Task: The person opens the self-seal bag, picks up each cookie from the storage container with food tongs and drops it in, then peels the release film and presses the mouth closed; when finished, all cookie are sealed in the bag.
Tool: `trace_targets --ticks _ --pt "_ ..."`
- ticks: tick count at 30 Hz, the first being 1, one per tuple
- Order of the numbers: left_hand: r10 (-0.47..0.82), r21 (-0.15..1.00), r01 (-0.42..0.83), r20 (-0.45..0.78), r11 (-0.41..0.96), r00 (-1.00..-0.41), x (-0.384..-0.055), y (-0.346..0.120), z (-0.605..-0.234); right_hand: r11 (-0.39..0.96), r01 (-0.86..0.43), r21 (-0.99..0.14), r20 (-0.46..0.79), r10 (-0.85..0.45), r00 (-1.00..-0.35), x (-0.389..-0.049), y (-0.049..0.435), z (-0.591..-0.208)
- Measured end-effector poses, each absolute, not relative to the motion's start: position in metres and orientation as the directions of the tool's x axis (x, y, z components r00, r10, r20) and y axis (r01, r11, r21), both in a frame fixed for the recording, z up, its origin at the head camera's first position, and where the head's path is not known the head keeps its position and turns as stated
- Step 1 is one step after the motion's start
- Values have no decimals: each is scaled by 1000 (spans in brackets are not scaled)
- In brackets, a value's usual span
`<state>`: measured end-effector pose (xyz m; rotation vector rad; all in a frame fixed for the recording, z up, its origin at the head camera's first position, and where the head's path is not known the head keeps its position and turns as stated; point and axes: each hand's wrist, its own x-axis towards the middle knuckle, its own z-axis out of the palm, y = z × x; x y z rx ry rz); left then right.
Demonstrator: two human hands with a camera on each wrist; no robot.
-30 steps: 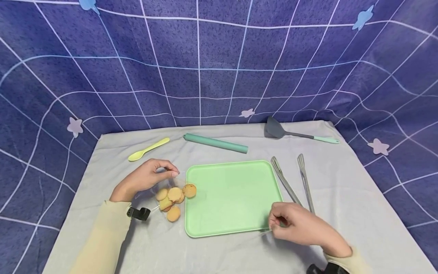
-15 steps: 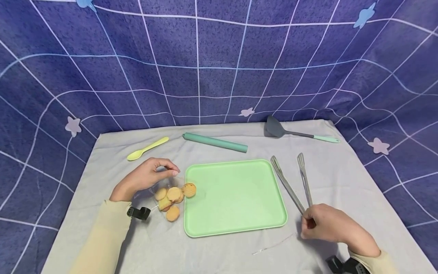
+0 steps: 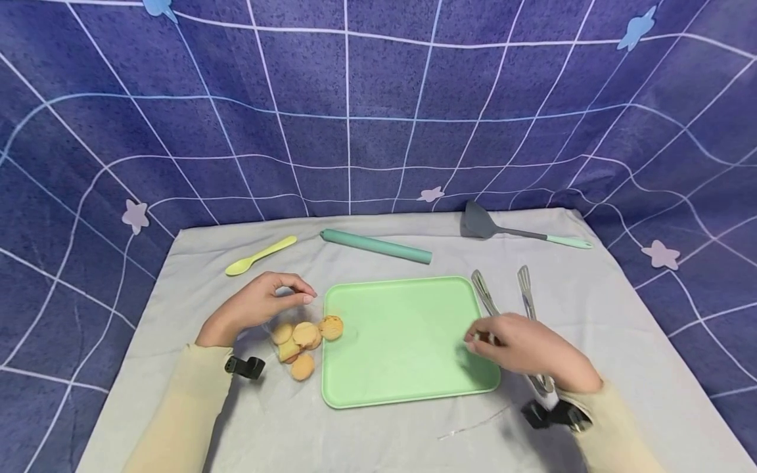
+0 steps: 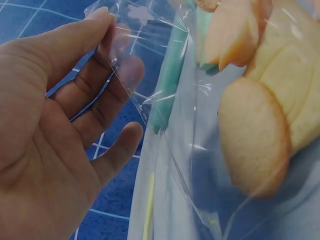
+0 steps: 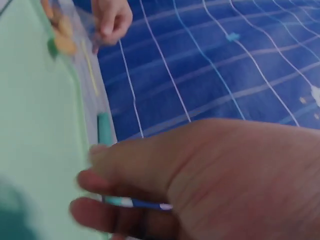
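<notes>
My left hand (image 3: 260, 303) pinches the edge of a clear plastic bag (image 4: 150, 65) between thumb and forefinger. Round, golden cookies (image 3: 305, 334) and a paler square one lie in and around the bag. One cookie (image 3: 332, 327) rests over the left rim of the light green tray (image 3: 408, 341). Over the tray's right side hovers my right hand (image 3: 520, 345), fingers loosely bent, with nothing visible in them. Beneath that forearm lie metal tongs (image 3: 526, 292), partly hidden. A thin clear plastic strip (image 3: 473, 426) lies on the cloth in front of the tray.
Behind the tray lie a yellow spoon (image 3: 260, 256), a green rod (image 3: 375, 246) and a dark grey turner (image 3: 481, 223) with a mint handle. A blue patterned curtain (image 3: 378, 118) hangs along the table's back and sides.
My right hand carried the thin strip rightward, let it go on the cloth, then moved back left over the tray. My left hand stays at the bag.
</notes>
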<state>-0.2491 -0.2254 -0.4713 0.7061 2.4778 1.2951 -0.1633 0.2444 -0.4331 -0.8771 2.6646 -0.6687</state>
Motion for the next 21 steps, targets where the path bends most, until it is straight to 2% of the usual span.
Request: trace_targets --ticks 5,9,14,18,21 --pt "518 836 314 42 450 -854 -248 -226 -472 574 -653 -494 29 -739 -673 -222 187 -432" --pt "514 867 319 88 383 -854 -248 -225 -475 436 -762 -479 149 -815 -559 -267 127 -446" --pt "513 899 281 75 336 -855 -246 -220 -475 254 -793 -554 214 -877 -431 -294 56 -467" --pt "527 917 263 70 301 -847 -243 -219 -474 134 -751 -646 292 -866 -406 -296 26 -476" --pt "520 914 277 89 297 -850 -241 -222 -474 69 -737 -673 351 -847 -399 -294 18 -480"
